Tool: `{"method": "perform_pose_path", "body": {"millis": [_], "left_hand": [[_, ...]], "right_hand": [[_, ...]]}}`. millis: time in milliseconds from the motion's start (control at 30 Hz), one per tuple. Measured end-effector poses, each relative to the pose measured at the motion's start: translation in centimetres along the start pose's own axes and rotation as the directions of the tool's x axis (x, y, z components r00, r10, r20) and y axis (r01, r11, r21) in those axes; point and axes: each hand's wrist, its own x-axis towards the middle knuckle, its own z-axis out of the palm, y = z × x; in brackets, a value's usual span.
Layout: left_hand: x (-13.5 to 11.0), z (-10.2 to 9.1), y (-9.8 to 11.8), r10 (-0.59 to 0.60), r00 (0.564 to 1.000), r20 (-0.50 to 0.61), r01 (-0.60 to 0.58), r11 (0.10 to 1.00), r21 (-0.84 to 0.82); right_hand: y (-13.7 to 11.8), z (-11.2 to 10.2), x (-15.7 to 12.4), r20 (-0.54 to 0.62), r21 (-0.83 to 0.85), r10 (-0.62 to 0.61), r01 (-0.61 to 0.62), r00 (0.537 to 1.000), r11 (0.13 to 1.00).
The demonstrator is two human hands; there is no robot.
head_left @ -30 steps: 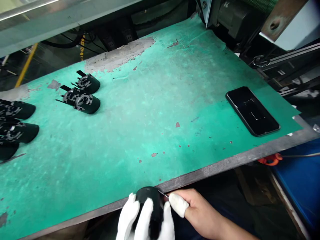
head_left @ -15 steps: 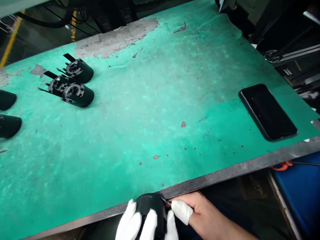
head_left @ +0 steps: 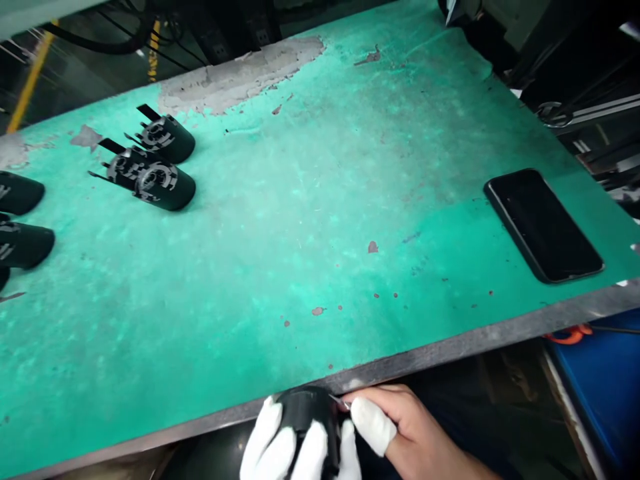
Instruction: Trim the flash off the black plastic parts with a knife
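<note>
At the table's front edge, my left hand (head_left: 300,447), in a white glove, is wrapped round a black cylindrical plastic part (head_left: 307,407). The lower end of this part is hidden by the fingers and the frame's bottom edge. My right hand (head_left: 410,427) is bare apart from a white cover on the thumb. Between its thumb and forefinger it pinches a thin metal blade (head_left: 340,401). The blade's tip touches or lies very close to the right side of the black part; which of these I cannot tell.
Several similar black cylindrical parts (head_left: 167,187) with prongs lie on the green table (head_left: 280,253) at the left. A black phone (head_left: 545,227) lies at the right. Below the table's metal edge (head_left: 430,357), an orange-handled object (head_left: 570,335) rests by a blue bin (head_left: 607,387).
The view has shifted slightly, so the table's things appear a little further right. Both hands keep their grips, with the blade still at the right side of the black part.
</note>
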Motion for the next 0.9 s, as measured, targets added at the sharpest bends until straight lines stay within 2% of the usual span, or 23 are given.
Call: {"method": "perform_pose_path", "body": {"millis": [100,233,400,467,600,767,900], "left_hand": [[0.4,0.2,0.2,-0.047,0.999,-0.016,0.047,0.998,-0.038],[0.4,0.3,0.5,0.037,0.999,-0.031,-0.038,0.999,-0.037],[0.6,0.9,1.5,-0.126,0.985,-0.114,0.12,0.991,-0.055],[0.5,1.0,1.5,-0.114,0.987,-0.112,0.109,0.993,-0.051],[0.1,0.9,0.9,0.007,0.994,-0.11,-0.012,0.999,-0.05],[0.1,0.9,0.9,-0.062,0.993,-0.097,0.053,0.995,-0.086],[0.5,1.1,1.1,-0.037,0.994,-0.105,0.029,0.996,-0.081]], "right_hand": [[-0.4,-0.3,0.0,0.041,-0.087,-0.031,0.034,0.999,0.996],[-0.4,-0.3,0.2,0.072,-0.126,-0.044,0.053,0.996,0.991],[-0.1,0.3,0.5,0.048,-0.115,-0.01,0.015,0.999,0.993],[0.1,0.6,0.5,0.033,-0.1,0.012,-0.009,0.999,0.995],[0.3,1.0,0.4,-0.011,-0.054,0.012,-0.012,1.0,0.998],[0.3,0.4,0.3,0.059,-0.034,-0.02,0.022,0.998,0.999],[0.3,0.1,0.5,0.087,-0.047,-0.014,0.018,0.996,0.999]]}}
